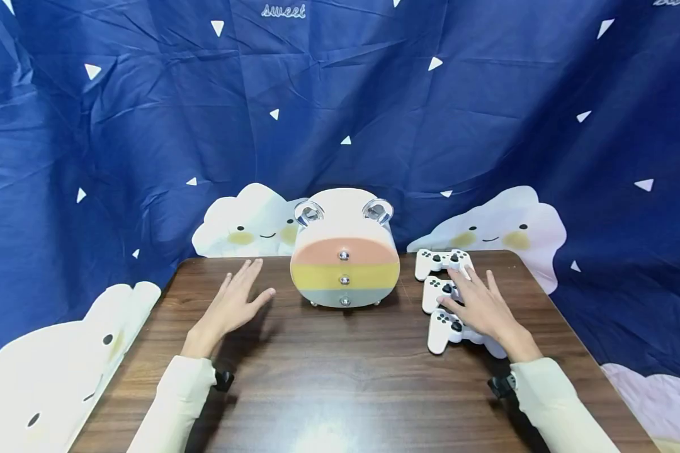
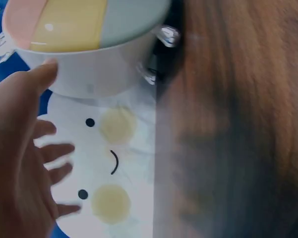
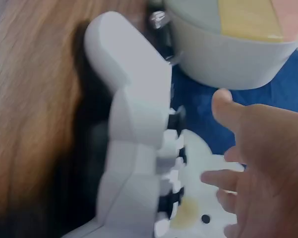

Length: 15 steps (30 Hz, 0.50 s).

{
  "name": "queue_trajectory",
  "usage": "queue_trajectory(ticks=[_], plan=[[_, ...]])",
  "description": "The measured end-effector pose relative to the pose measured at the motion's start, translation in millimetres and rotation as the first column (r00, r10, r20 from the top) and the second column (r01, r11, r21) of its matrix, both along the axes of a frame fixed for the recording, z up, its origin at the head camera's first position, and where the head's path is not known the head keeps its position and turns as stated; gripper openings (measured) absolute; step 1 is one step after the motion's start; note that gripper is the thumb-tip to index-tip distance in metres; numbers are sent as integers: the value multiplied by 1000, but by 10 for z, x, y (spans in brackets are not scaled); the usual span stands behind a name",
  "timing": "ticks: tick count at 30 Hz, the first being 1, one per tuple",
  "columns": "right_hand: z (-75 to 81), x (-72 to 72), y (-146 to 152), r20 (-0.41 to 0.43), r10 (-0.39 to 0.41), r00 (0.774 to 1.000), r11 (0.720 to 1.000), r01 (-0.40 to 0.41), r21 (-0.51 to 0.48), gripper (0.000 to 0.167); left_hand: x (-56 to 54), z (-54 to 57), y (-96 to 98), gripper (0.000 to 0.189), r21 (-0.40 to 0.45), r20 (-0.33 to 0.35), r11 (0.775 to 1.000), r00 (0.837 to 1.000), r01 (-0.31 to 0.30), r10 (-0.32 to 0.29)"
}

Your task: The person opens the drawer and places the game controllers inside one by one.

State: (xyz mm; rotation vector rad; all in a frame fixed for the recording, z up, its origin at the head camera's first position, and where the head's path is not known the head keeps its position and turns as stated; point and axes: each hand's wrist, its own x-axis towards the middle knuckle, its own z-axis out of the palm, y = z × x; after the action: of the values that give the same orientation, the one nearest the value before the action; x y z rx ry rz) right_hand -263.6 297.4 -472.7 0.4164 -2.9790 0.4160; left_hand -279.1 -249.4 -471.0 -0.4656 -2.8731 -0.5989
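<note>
A small white drawer box (image 1: 345, 217) with a pink, yellow and grey-green striped front stands at the back middle of the table, with silver knobs and two round silver ears. My left hand (image 1: 235, 308) hovers to its left, fingers spread and holding nothing. On the right, three white game controllers (image 1: 443, 261) lie in a column from back to front. Over them is my right hand (image 1: 481, 305), its fingers extended and hiding their right parts. The nearest controller (image 3: 134, 89) looms large in the right wrist view, beside the straight fingers.
The brown wooden table (image 1: 340, 371) ends at a blue curtain (image 1: 340, 94) printed with white triangles and smiling clouds. Black straps with small devices sit at both wrists, below the sleeves.
</note>
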Motion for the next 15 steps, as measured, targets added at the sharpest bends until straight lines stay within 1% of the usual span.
queue_trajectory(ticks=[2,4,7,9,12,14,15], plan=[[71,17,-64,-46,-9,999,1000,8,-10,67,-1,61,9,72,55,-49,998,999,21,-18],[143,39,-145,-86,-26,996,999,24,-31,54,-1,120,28,55,111,-105,993,994,35,-23],[263,89,-309,-138,-47,989,996,35,-88,34,-21,182,71,32,202,-200,978,980,57,-15],[330,118,-432,-174,-46,984,993,26,-119,23,-51,216,108,22,273,-261,958,965,82,-8],[415,156,-627,-231,-26,972,988,-10,-153,14,-118,272,175,15,378,-328,916,945,137,-5],[466,171,-754,-261,-8,965,985,-38,-170,12,-179,322,234,16,428,-349,888,937,166,-7],[493,177,-822,-270,0,963,982,-51,-179,11,-212,352,267,17,448,-351,877,936,175,-8]])
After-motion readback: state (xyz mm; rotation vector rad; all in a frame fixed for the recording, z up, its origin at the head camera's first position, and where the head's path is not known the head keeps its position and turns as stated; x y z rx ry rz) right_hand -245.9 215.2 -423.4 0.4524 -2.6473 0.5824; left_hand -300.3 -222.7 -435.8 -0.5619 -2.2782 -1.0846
